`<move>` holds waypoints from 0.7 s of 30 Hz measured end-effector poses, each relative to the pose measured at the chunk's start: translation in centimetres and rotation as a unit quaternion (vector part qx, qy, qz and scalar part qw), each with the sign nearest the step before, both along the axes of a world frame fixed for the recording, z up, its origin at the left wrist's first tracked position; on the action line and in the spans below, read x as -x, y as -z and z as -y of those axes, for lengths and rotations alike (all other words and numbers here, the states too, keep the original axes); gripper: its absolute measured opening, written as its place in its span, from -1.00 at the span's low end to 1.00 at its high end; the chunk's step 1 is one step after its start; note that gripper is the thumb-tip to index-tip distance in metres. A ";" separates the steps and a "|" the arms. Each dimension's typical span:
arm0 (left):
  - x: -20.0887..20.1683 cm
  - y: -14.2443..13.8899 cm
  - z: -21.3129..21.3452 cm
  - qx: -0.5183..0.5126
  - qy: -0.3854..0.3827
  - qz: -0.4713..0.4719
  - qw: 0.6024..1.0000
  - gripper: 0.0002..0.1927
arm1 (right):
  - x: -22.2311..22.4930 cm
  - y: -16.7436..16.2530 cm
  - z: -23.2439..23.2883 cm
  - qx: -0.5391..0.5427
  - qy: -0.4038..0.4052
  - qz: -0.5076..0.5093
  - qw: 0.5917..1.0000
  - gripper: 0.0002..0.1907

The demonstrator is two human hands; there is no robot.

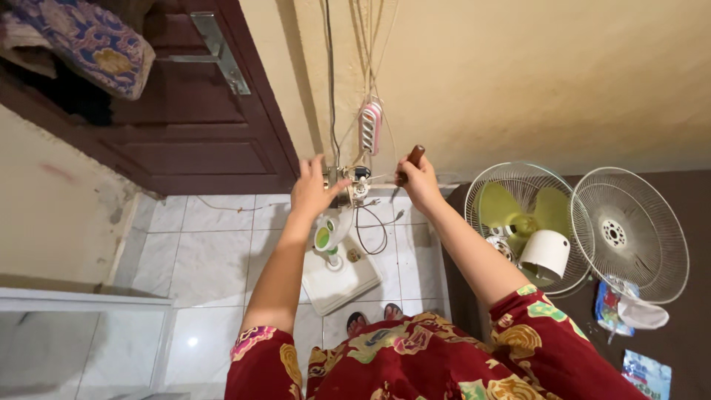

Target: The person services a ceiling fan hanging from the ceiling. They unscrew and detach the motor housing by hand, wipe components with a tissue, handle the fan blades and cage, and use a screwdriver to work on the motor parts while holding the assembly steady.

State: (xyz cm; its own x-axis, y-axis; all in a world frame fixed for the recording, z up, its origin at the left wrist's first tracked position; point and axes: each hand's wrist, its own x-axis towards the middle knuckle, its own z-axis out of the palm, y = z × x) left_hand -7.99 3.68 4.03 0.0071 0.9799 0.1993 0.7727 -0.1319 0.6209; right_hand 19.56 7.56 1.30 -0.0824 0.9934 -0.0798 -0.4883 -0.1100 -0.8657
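warm indoor light | sharp centre | wide-angle edge bending | soft shadows

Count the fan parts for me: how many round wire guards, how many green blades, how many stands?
Round wire guards: 2, one behind the blades and one lying alone
Green blade sets: 1
White fan stands: 1
Total: 4

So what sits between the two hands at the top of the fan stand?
In the head view, the bare fan motor with its loose wires sits between the left hand and the right hand, which grips a brown-handled screwdriver.
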 end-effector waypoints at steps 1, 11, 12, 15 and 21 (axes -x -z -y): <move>-0.1 0.2 -0.3 -0.072 -0.007 0.024 0.997 -0.11 | 0.1 -0.1 0.1 -0.016 -0.013 0.017 1.000 -0.91; -8.2 -1.2 -5.0 0.151 -0.049 0.713 0.683 0.05 | 3.7 -6.2 0.9 -0.408 -0.121 0.296 0.855 -0.80; -8.7 -1.6 -5.0 0.151 -0.047 0.713 0.683 0.05 | 3.8 -6.8 0.9 -0.388 -0.116 0.319 0.857 -0.79; -9.4 -2.8 -4.9 0.158 -0.042 0.704 0.692 0.06 | 3.3 -7.8 1.0 -0.357 -0.096 0.378 0.849 -0.75; -9.9 -2.4 -5.7 0.158 -0.022 0.684 0.711 0.06 | 2.6 -6.9 -0.6 -0.403 -0.088 0.361 0.836 -0.79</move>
State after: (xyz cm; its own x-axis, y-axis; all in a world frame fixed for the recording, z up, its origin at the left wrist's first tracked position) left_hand 1.90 9.38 6.41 -0.0129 0.9705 -0.2406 -0.5853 0.1878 0.7888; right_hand 16.97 8.19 8.17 -0.4528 0.7260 0.5176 0.1567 0.6363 -0.7554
